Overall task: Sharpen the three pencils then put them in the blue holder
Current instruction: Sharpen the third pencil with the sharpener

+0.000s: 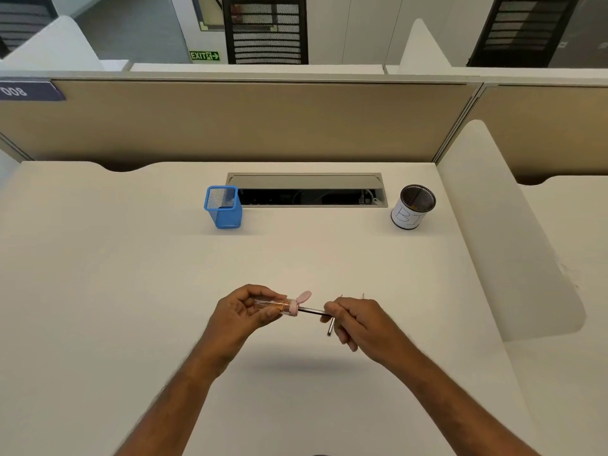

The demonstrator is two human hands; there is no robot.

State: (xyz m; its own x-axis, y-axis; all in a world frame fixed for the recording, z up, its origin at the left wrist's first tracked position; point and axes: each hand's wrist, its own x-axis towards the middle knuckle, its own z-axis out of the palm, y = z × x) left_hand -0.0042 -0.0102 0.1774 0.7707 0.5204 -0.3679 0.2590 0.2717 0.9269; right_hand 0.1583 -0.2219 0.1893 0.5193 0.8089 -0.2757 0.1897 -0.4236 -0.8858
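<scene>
gripping sharpener (279, 305) in left hand (245, 311), pinching pencil (312, 311) plus two spares in right hand (357, 320), tip inside. sharpening step; next: twist, then reach far to blue holder (223, 209).

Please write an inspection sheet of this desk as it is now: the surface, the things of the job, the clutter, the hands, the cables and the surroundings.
Surface: pale cream desk top, with an open grey cable tray at the back.
Job's things: clear plastic sharpener with pink cap, shavings inside; dark pencil inserted in it; two more pencils in the same fist; blue mesh holder upright, looks empty.
Clutter: round black mesh cup with white paper label, right of the tray.
Hands: left hand grips the sharpener; right hand grips the pencils.
Cables: dim shapes inside the tray; cannot tell.
Surroundings: beige partition panel, white side divider, green exit sign.
</scene>
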